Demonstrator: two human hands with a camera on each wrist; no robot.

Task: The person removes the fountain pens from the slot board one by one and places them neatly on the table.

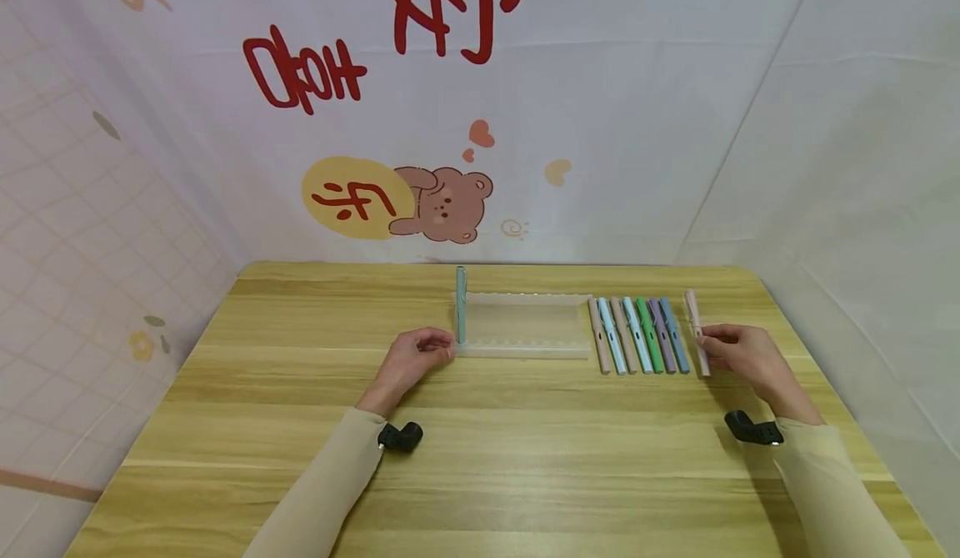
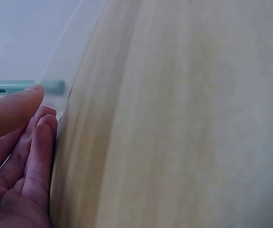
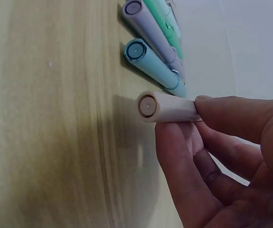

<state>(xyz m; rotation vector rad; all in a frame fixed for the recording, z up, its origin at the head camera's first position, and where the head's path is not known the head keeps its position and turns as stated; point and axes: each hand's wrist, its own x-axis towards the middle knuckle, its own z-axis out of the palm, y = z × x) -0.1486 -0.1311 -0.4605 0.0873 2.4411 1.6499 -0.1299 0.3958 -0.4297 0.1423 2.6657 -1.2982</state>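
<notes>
A pale pink pen is pinched between the thumb and fingertips of my right hand, at the right end of a pen row; its round end faces the right wrist camera. My left hand holds the front left corner of a clear pen rack with thumb and curled fingers. One teal pen stands in the rack's leftmost place, and in the left wrist view its lower end shows behind the thumb.
Several capped pens lie side by side right of the rack, among them a green pen, a purple pen and a blue pen. A printed cloth hangs behind the wooden table.
</notes>
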